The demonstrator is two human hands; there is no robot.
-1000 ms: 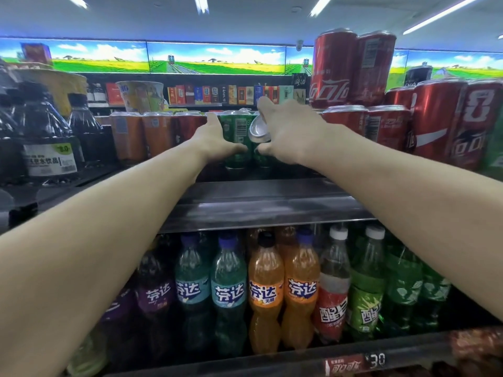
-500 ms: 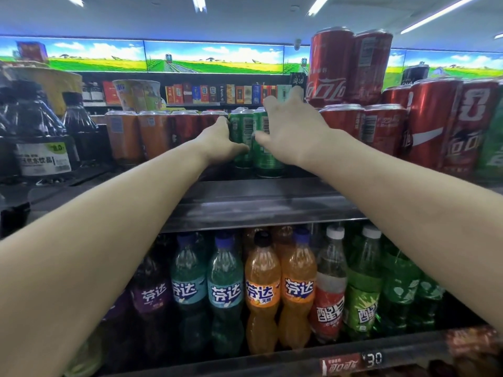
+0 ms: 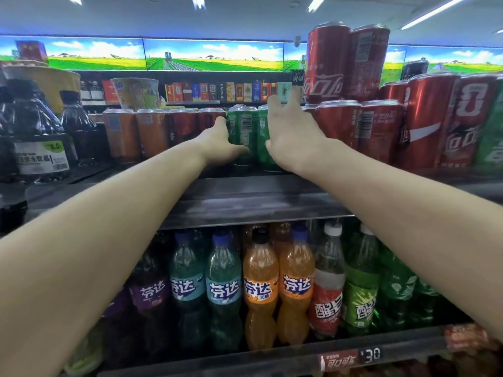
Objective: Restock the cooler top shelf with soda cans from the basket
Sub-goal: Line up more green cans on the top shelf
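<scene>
- We reach with both arms to the top shelf [image 3: 245, 197] of the cooler, where two green soda cans stand upright side by side, touching each other.
- Our left hand [image 3: 220, 144] holds the left green can [image 3: 243, 129] from its left side; the thumb curls around the lower front of the can.
- Our right hand [image 3: 290, 137] lies on the right green can [image 3: 262, 137] with the fingers [image 3: 273, 106] spread and going up over its top; the thumb [image 3: 269, 145] presses the front of the can.
- To the left of the green cans stands a row of orange cans [image 3: 136, 134] and dark red cans [image 3: 187, 126].
- To the right stand red cola cans [image 3: 337, 123], and two more cola cans [image 3: 326, 58] are stacked on top of them.
- On the shelf below we see Fanta bottles [image 3: 261, 287] in blue, orange and purple, and also a green bottle [image 3: 359, 289].
- The basket is not visible in this view.
</scene>
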